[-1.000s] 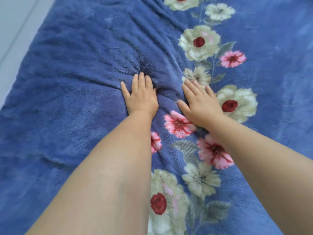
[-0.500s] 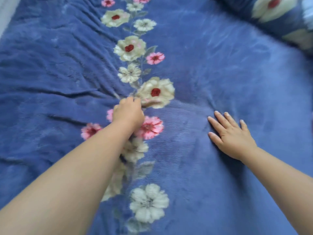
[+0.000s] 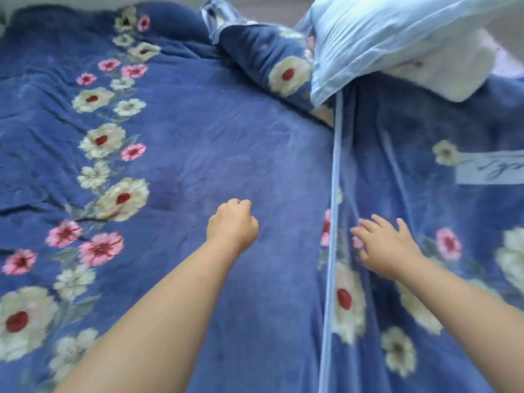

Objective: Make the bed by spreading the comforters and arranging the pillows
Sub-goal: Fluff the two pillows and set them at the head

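Observation:
A fleecy blue comforter (image 3: pixel 198 154) with a strip of cream and pink flowers covers the left and middle of the bed. A second blue floral comforter (image 3: pixel 411 171) with a light blue piped edge lies on the right. My left hand (image 3: pixel 231 225) is curled into a loose fist over the plain blue part of the first comforter, holding nothing that I can see. My right hand (image 3: pixel 382 245) has its fingers spread, resting on the second comforter just right of the piped edge. A pale blue pillow (image 3: pixel 391 41) lies at the top right.
A bunched fold of blue floral bedding (image 3: pixel 269 61) sits to the left of the pillow. A white pillow or cushion (image 3: pixel 453 72) shows under the pale blue pillow. A light label with script (image 3: pixel 487 168) is on the right comforter.
The view has swung right and up, bringing the pillows and the second comforter into sight. Both hands have moved right; the left has left the flower strip and the right now lies across the piped edge.

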### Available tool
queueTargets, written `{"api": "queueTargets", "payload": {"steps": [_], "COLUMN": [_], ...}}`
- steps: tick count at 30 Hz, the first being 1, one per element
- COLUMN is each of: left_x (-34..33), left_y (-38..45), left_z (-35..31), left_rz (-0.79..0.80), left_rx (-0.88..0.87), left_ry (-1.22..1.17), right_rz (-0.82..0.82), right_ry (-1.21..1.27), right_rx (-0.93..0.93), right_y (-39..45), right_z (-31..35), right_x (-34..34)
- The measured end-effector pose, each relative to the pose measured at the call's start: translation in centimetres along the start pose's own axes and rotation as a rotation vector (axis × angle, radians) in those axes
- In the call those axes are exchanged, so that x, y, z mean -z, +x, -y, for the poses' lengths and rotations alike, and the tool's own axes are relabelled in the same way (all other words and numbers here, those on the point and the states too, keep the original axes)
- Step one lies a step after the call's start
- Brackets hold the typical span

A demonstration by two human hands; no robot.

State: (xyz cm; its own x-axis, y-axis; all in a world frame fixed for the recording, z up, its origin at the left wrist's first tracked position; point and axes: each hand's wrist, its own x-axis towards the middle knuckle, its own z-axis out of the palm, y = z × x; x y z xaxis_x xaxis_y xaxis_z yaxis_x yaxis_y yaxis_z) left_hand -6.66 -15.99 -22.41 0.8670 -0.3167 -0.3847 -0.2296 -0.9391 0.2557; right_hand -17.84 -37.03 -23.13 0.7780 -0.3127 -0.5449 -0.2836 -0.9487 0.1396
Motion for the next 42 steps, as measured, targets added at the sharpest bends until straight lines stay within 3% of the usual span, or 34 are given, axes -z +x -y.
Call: {"api": "queueTargets", "payload": {"steps": [8, 16, 24, 33, 38, 42], "left_x": [2.1, 9.1, 12.0, 8.0, 7.5, 8.1], "left_y": [-0.3, 0.1, 6.0, 12.1, 12.4, 12.0], "left_z": [-9.2, -16.0, -24.1, -30.8, -30.7, -31.6], "left_rz": [-0.02, -0.109, -0.227, -0.169, -0.159, -0.236], "left_rx": [-0.022, -0.134, -0.023, 0.085, 0.166, 0.185], "left_ry": [0.002, 0.057, -0.07, -0.184, -0.165, -0.134], "right_rz": [-0.038, -0.366, -0.529, -0.592, -0.652, -0.621], "right_ry": [0.06, 0.156, 0.001, -0.267, -0.173, 0.105], "right_rx": [-0.05, -0.089, -0.026, -0.002, 0.123, 0.215], "right_y": [-1.6, -0.7, 7.1, 18.2, 20.1, 18.8], "right_z": [-10.8, -15.6, -21.8, -27.4, -29.2, -30.0], "right_x": [1.6, 12.1, 22.1, 26.8, 26.3, 25.4]}}
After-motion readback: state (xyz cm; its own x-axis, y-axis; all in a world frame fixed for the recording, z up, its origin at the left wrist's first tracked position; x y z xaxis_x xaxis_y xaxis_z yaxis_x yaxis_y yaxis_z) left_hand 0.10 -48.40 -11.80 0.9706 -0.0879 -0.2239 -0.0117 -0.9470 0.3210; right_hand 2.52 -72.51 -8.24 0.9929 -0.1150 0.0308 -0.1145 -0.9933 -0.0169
